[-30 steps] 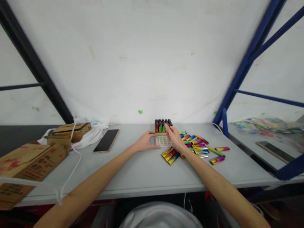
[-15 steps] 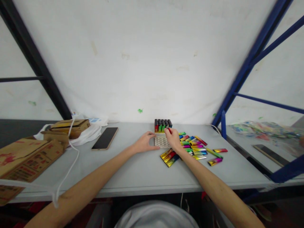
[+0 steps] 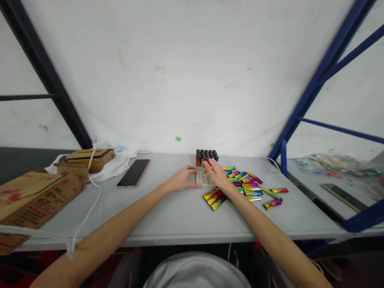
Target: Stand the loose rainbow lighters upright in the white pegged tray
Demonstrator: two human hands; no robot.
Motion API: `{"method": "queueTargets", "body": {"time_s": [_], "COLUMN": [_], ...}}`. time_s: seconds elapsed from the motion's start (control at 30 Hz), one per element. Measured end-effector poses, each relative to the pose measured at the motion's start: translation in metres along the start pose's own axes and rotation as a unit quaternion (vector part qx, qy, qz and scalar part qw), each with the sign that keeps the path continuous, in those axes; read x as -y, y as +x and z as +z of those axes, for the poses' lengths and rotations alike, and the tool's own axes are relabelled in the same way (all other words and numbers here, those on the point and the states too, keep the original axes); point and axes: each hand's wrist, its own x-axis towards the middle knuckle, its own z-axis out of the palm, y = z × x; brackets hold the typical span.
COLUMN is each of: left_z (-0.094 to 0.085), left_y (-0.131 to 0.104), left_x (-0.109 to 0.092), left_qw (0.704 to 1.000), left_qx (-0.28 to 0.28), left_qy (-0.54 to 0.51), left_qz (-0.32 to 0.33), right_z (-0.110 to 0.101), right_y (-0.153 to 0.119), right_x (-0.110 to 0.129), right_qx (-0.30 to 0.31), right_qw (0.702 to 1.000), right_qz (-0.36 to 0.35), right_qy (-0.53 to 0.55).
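Observation:
A pale tray with round holes (image 3: 203,179) lies in the middle of the table, its back part filled with upright black-topped lighters (image 3: 207,154). Around the tray's left edge, my left hand (image 3: 183,178) has thumb and fingers spread, touching the tray. Over the tray's right part, my right hand (image 3: 216,173) pinches a red lighter (image 3: 207,161), partly hidden by the fingers. Shiny multicoloured lighters (image 3: 248,185) lie loose to the right, and a few more lie side by side (image 3: 215,199) in front of the tray.
A dark phone (image 3: 133,173) lies left of my left hand. Cardboard boxes (image 3: 39,196), white plastic and a white cord are at the far left. A blue metal frame (image 3: 303,104) stands on the right, with another phone (image 3: 344,197) and a plastic-wrapped heap beyond it.
My right hand has shifted slightly left, and more of the red lighter shows at its fingertips. My left hand stays at the tray's edge. The whole view has moved slightly.

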Motion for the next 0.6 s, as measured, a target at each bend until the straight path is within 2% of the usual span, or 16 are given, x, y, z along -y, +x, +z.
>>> {"method": "queueTargets", "body": {"time_s": [0.1, 0.23, 0.33, 0.6], "left_z": [0.0, -0.001, -0.002, -0.001], "left_y": [0.001, 0.003, 0.004, 0.001], "left_x": [0.002, 0.006, 0.008, 0.009], "left_qw": [1.0, 0.999, 0.999, 1.0], "left_qx": [-0.001, -0.004, 0.001, 0.005], "left_qy": [-0.01, -0.029, -0.033, -0.024], "left_qz": [-0.012, -0.03, -0.032, 0.003], "right_z": [-0.003, -0.004, -0.002, 0.004], "right_y": [0.001, 0.002, 0.003, 0.005], "right_x": [-0.005, -0.012, -0.017, -0.022], "right_qx": [0.022, 0.055, 0.066, 0.12], "right_qw": [0.996, 0.991, 0.988, 0.97], "right_qz": [-0.041, -0.004, -0.007, -0.095], "right_qy": [-0.079, -0.123, -0.137, -0.188]}}
